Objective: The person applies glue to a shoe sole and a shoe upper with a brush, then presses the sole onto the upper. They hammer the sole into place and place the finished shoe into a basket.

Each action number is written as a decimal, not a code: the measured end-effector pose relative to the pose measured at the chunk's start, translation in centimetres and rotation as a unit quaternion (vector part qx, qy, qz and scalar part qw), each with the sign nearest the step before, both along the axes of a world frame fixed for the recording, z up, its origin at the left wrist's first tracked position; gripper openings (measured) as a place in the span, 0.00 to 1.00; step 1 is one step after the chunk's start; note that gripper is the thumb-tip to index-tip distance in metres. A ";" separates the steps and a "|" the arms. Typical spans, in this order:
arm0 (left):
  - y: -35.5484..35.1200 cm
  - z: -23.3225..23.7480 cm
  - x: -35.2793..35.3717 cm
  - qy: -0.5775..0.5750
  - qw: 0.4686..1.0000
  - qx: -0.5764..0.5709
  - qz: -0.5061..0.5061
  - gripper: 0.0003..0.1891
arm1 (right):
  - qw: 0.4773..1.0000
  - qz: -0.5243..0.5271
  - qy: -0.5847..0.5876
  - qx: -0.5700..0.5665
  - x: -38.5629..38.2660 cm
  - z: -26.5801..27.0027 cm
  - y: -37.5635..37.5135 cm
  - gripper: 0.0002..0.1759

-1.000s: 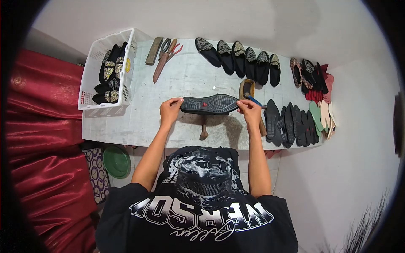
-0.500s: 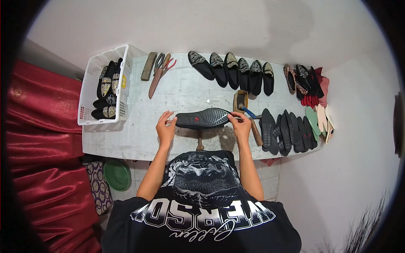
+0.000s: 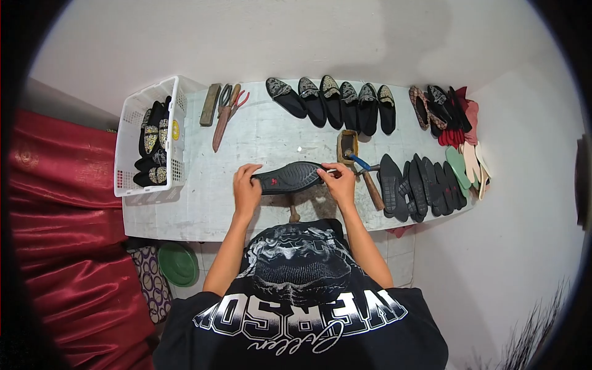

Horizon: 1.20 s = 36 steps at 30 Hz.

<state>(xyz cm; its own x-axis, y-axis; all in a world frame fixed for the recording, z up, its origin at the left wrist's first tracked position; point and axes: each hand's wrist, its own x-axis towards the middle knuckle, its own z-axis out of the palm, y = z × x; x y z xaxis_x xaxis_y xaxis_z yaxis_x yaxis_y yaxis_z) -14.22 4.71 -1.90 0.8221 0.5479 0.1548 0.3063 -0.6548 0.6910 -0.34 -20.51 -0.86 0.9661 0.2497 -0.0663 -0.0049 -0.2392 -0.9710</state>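
A black shoe sole (image 3: 288, 177) lies level above the front middle of the table, its ribbed tread facing up and a small red mark near the heel. Whether an upper is joined beneath it is hidden. My left hand (image 3: 247, 192) grips the heel end, thumb against the edge. At the toe end, my right hand (image 3: 340, 186) pinches the rim between thumb and fingers. Under the sole stands a wooden-looking post (image 3: 294, 213), partly covered. Just right of my right hand lie a wooden-handled hammer (image 3: 373, 192) and a blue-handled brush (image 3: 360, 162).
A small glue-stained container (image 3: 347, 143) sits behind the brush. Several black soles (image 3: 417, 185) line the right side, and decorated loafers (image 3: 331, 102) stand along the back. At left are a white basket (image 3: 179, 151) of shoes, pliers (image 3: 237, 98) and a wooden block (image 3: 210, 105).
The sole and both hands have shifted slightly in view, and the sole's toe end has tilted a little. Both hands keep hold of it. The whole view has also moved a bit.
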 end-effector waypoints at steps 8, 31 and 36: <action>-6.3 4.6 7.5 -0.064 0.949 0.051 -0.305 0.37 | 1.000 0.015 -0.007 0.017 0.6 0.0 -0.1 0.14; -9.5 3.1 8.1 0.095 0.963 0.122 -0.220 0.33 | 0.894 -0.064 0.145 -0.419 -3.1 -10.7 -13.6 0.31; -9.9 2.7 7.8 0.118 0.965 0.123 -0.200 0.35 | 0.963 -0.014 0.109 -0.247 -8.0 -6.6 -12.1 0.17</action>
<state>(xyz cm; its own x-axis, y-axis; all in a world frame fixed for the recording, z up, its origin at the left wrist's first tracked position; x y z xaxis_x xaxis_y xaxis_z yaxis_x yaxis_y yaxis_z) -6.41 -5.24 0.78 0.9883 0.1508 0.0218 0.1259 -0.8887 0.4410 -8.34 -32.60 -7.45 0.9213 0.1093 -0.3732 -0.2095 -0.6689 -0.7132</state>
